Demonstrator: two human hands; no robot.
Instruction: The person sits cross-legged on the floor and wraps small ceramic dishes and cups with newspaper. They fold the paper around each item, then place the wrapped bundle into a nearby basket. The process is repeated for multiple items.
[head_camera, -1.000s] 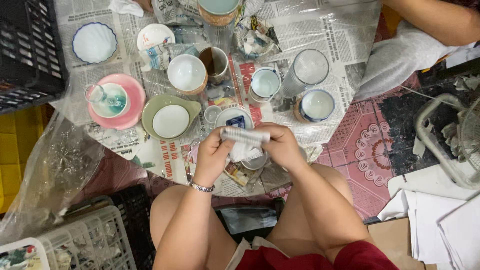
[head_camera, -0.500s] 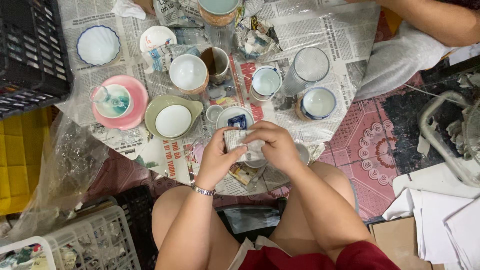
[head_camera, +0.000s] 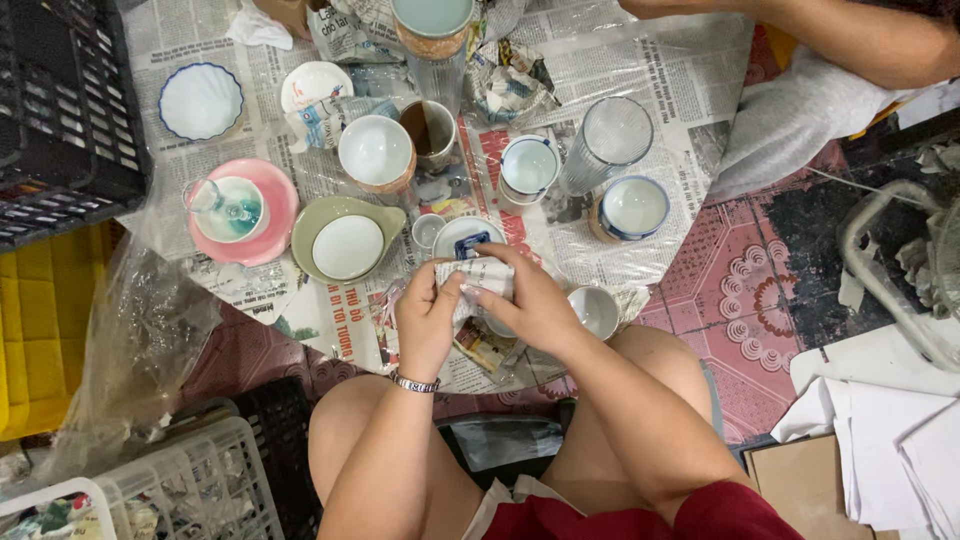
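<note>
1. The left hand (head_camera: 428, 322) is closing its fingers on the near edge of a newspaper-wrapped bundle (head_camera: 478, 285), the thumb pressing on the paper; a bracelet (head_camera: 414, 383) is sitting on that wrist.
2. The right hand (head_camera: 528, 305) is gripping the same bundle from the far side, its fingers curling over the top, so both hands are meeting on it just above the person's knees.
3. The bundle is hovering over the near edge of the newspaper sheet (head_camera: 680, 80), just in front of a small blue-patterned dish (head_camera: 466, 238) and beside a white cup (head_camera: 597, 311).
4. Farther out, a green bowl (head_camera: 345, 236), a pink plate (head_camera: 262, 212) carrying a glass, a scalloped white dish (head_camera: 201, 101) and a ribbed glass (head_camera: 606, 142) are standing on the paper.
5. Another person's arm (head_camera: 850, 35) is reaching in at the top right, well apart from the bundle.
6. A black crate (head_camera: 60, 120) is sitting at the left.
</note>
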